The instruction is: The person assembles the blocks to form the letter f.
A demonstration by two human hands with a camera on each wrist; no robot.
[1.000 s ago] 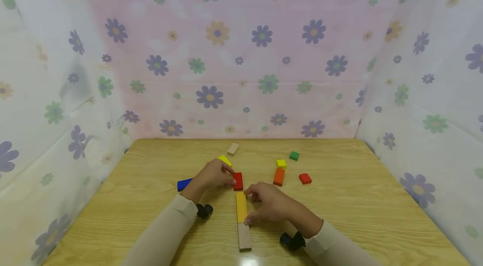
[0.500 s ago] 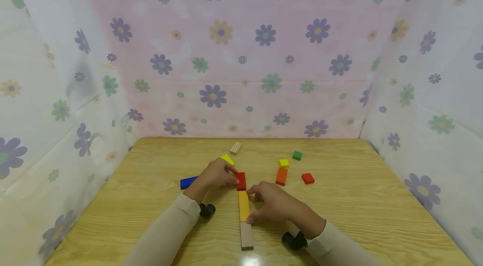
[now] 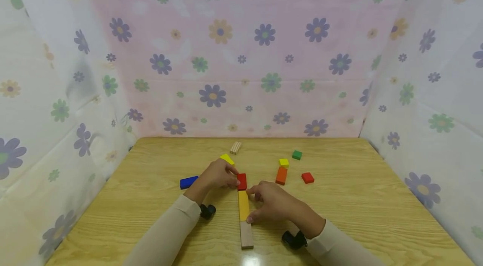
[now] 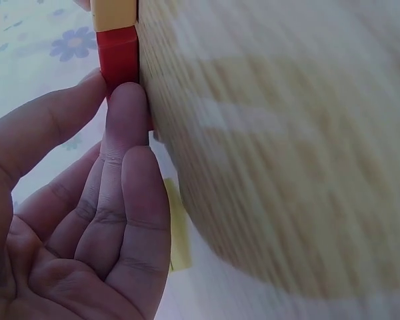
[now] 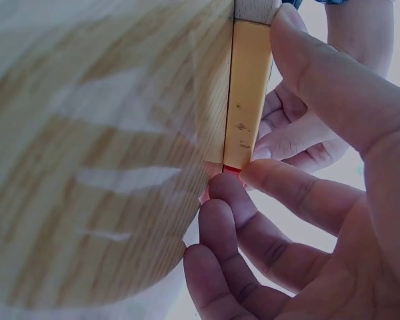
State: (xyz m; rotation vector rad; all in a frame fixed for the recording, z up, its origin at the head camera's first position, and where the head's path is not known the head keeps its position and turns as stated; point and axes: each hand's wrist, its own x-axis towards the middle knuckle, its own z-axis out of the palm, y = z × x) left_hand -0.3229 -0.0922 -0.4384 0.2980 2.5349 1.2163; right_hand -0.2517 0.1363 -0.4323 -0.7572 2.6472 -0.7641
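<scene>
A short line of blocks runs away from the person on the table: a plain wood block (image 3: 247,236) nearest, a yellow-orange block (image 3: 243,206) in the middle, a red block (image 3: 242,182) at the far end. My left hand (image 3: 220,174) pinches the left side of the red block with thumb and fingers; in the left wrist view the red block (image 4: 119,57) meets the end of the yellow-orange one. On the other side, my right hand (image 3: 272,202) touches the yellow-orange block's right edge, thumb at its near end and index fingertip at its far end, the fingers loosely bent.
A blue block (image 3: 188,182) and a yellow block (image 3: 227,159) lie partly behind the left arm. Farther back is a striped wooden piece (image 3: 235,148). To the right lie an orange block (image 3: 281,176), small yellow (image 3: 284,163), green (image 3: 297,155) and red (image 3: 307,178) blocks.
The red block has shifted slightly right, closer in line with the yellow-orange block, and the small gap between them has narrowed. The right hand keeps its place; the head view has shifted a little.
</scene>
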